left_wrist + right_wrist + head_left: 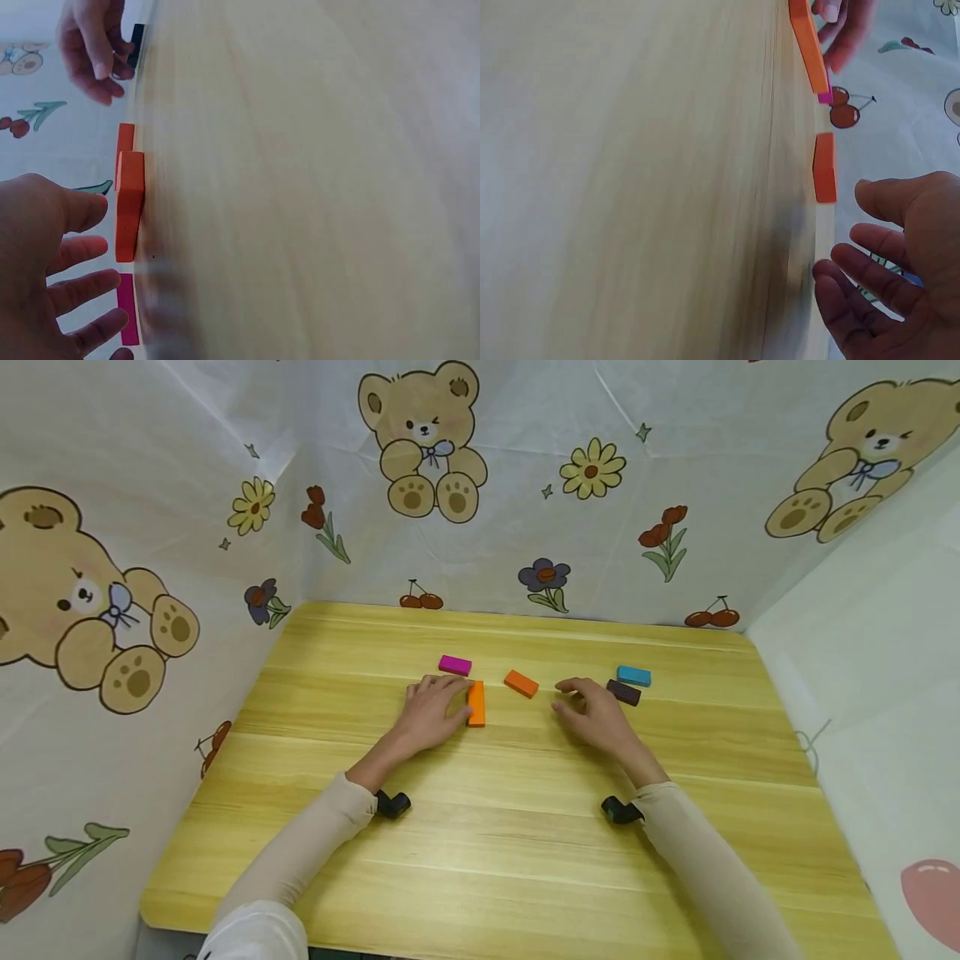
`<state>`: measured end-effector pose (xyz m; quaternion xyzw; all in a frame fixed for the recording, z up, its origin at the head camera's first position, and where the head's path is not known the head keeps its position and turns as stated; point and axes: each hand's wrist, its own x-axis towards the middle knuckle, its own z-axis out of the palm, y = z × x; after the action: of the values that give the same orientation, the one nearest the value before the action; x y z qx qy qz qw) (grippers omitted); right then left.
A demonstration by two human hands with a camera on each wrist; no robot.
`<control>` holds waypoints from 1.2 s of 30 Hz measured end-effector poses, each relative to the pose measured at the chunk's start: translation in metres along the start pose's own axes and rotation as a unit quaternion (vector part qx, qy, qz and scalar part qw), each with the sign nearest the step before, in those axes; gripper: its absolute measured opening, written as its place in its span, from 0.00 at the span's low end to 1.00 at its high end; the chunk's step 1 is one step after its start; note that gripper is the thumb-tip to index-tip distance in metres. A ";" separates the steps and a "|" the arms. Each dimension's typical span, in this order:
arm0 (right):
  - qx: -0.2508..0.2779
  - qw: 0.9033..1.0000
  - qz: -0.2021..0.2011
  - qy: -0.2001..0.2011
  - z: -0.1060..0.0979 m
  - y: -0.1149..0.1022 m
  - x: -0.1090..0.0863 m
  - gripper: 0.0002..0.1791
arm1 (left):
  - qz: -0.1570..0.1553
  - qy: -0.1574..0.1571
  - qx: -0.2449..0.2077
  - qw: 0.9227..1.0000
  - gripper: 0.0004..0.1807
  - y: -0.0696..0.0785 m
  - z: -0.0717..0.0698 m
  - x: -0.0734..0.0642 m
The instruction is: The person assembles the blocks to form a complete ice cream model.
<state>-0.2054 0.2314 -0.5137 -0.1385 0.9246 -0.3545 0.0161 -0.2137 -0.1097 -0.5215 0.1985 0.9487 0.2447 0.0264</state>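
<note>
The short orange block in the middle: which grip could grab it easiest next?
Probably the right grip: it looks empty, and reaches nearer the short orange block. The left grip is beside the longer orange block.

left sleeve [307,839]: beige, white cloth [258,931] above | right sleeve [708,864]: beige | wrist cameras [393,805]: black

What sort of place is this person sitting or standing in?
Probably a small screened-off tabletop workspace, perhaps indoors: a wood-grain table, white sheeting with a cartoon bear pattern around it, and a few small coloured blocks on top.
</note>
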 end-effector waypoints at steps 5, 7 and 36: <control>0.020 0.999 0.015 -0.025 0.009 -0.010 0.018 0.25 | 0.007 -0.018 0.001 1.000 0.30 0.002 0.003 0.002; 0.020 0.999 0.021 -0.027 0.013 -0.013 0.025 0.24 | 0.007 -0.017 0.000 1.000 0.30 0.001 0.003 0.002; 0.016 0.999 0.047 0.005 0.020 -0.002 0.046 0.18 | 0.011 -0.014 -0.018 1.000 0.30 0.009 0.012 -0.001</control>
<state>-0.2467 0.2049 -0.5242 -0.0932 0.9245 -0.3685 0.0304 -0.2073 -0.0974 -0.5279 0.2116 0.9415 0.2593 0.0404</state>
